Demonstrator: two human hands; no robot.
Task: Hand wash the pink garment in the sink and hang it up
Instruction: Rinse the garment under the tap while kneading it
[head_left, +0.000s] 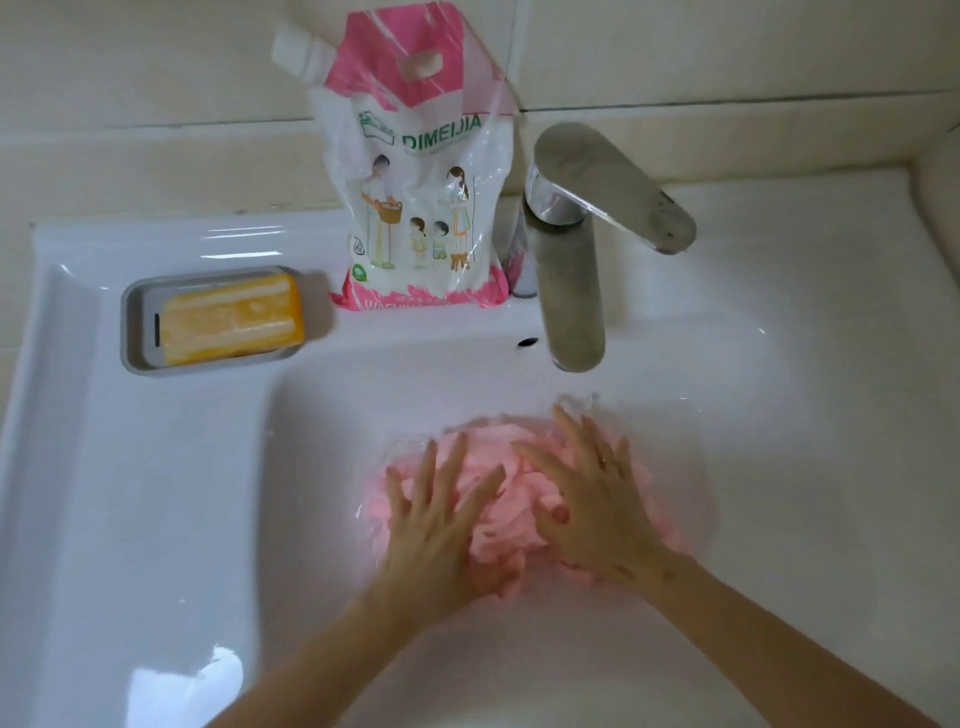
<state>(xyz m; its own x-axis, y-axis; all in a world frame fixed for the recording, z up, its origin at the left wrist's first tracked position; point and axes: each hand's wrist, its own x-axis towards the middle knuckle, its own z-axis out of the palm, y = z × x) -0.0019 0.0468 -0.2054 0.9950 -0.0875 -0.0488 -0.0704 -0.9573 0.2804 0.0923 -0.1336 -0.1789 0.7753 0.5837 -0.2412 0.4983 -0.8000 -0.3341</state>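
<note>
The garment (511, 499) is pressed down under water in the sink (156, 519) by the left hand (441, 525) and right hand (592, 509), both flat with fingers spread. Washing appears under way; no suds are seen. Rinsing, wringing and hanging are judged still left.
</note>
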